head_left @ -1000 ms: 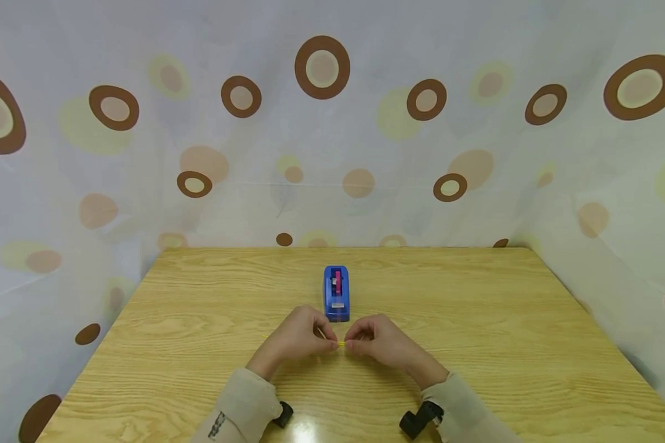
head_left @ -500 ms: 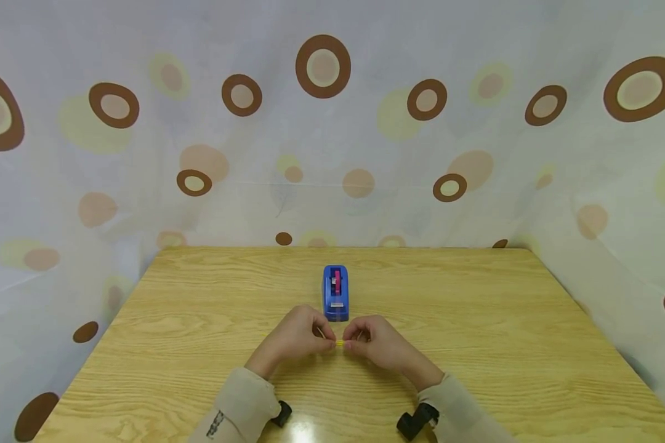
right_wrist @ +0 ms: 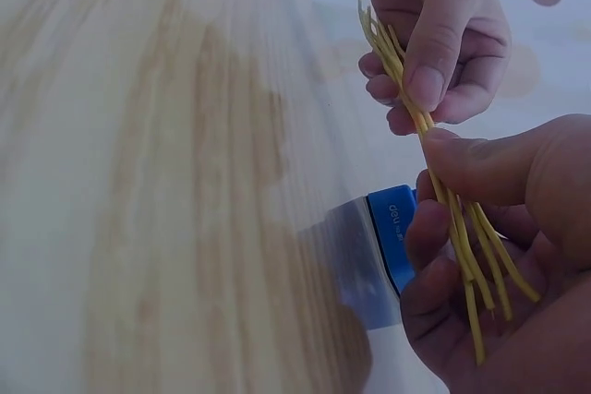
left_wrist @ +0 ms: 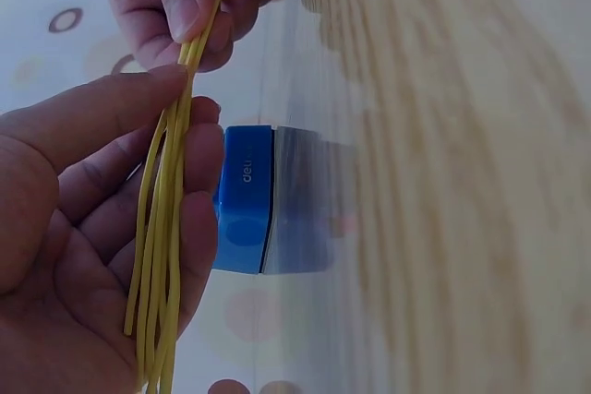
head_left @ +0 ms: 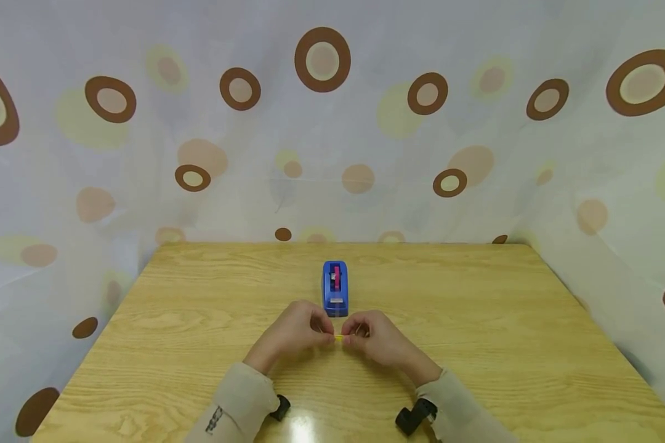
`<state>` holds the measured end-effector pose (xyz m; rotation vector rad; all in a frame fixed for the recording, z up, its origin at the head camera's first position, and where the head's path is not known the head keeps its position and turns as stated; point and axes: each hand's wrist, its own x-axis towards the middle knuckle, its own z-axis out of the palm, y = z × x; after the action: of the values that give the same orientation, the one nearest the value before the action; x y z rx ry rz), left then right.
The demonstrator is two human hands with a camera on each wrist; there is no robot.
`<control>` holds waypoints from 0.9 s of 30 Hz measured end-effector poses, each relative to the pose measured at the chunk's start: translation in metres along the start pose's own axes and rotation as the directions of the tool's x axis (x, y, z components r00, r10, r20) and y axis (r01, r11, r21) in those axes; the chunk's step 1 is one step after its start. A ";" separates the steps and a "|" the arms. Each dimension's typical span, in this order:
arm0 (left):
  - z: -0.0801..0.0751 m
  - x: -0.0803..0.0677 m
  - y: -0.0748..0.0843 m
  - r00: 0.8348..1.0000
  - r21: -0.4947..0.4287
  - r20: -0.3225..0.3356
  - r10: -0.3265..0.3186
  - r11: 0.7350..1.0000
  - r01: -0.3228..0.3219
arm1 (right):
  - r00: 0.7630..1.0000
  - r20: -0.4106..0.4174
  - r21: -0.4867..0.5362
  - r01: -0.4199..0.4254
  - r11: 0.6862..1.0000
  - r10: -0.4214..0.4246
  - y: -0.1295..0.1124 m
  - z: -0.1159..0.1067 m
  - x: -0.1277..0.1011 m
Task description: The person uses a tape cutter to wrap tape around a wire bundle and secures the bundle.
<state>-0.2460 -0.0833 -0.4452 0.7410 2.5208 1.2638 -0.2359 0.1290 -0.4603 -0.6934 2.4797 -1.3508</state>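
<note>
A bundle of several thin yellow strands (left_wrist: 171, 200), like cut lengths of wire, runs between both hands. My left hand (head_left: 290, 332) pinches it near the middle between thumb and fingers. Right beside it, my right hand (head_left: 381, 339) pinches the same bundle, thumb tip close to the other thumb. In the left wrist view, loose ends lie along the left palm; in the right wrist view, the other ends (right_wrist: 494, 269) fan out over the right palm. Only a short yellow stretch shows between the fingertips in the head view. Just beyond the hands stands a blue tape dispenser (head_left: 335, 309).
The dispenser carries a pink-cored roll (head_left: 337, 278). Under the hands is a wood-grain table (head_left: 199, 307), and a patterned cloth (head_left: 321, 135) hangs behind and at both sides. Black straps with small devices (head_left: 415, 417) sit at both wrists.
The head view has tilted slightly, so the table and dispenser appear a little higher. Both hands keep their pinch on the yellow strands, with hardly any shift.
</note>
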 end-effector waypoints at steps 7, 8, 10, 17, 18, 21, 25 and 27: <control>-0.004 0.000 0.000 1.000 0.016 0.027 -0.011 1.000 0.011 | 1.000 0.005 0.016 0.014 1.000 -0.014 -0.026 -0.006 -0.007; -0.004 0.001 -0.001 0.999 0.029 0.038 -0.019 0.999 0.018 | 1.000 0.006 0.022 0.016 1.000 -0.016 -0.031 -0.007 -0.008; -0.004 0.001 -0.003 0.998 0.060 0.059 -0.021 0.998 0.017 | 1.000 0.009 0.023 0.017 1.000 -0.018 -0.038 -0.009 -0.011; -0.004 0.002 -0.005 0.999 0.096 0.054 0.000 0.995 -0.005 | 1.000 0.006 0.019 0.009 1.000 -0.009 -0.043 -0.011 -0.012; -0.004 0.001 -0.005 0.999 0.091 0.044 0.001 0.996 -0.005 | 1.000 0.005 0.021 0.011 1.000 -0.011 -0.043 -0.011 -0.012; -0.003 0.001 -0.005 1.000 0.081 0.021 -0.010 0.997 0.009 | 1.000 0.001 0.032 0.013 0.999 -0.013 -0.043 -0.010 -0.012; -0.002 0.000 -0.004 1.000 0.066 0.005 -0.026 0.997 0.026 | 1.000 -0.011 0.043 0.006 0.999 -0.005 -0.035 -0.009 -0.010; -0.002 0.000 -0.004 0.999 0.061 -0.001 -0.032 0.998 0.032 | 1.000 -0.014 0.032 -0.003 0.999 0.004 -0.026 -0.007 -0.007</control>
<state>-0.2485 -0.0865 -0.4476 0.7111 2.5704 1.1819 -0.2252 0.1257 -0.4345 -0.6741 2.4635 -1.3960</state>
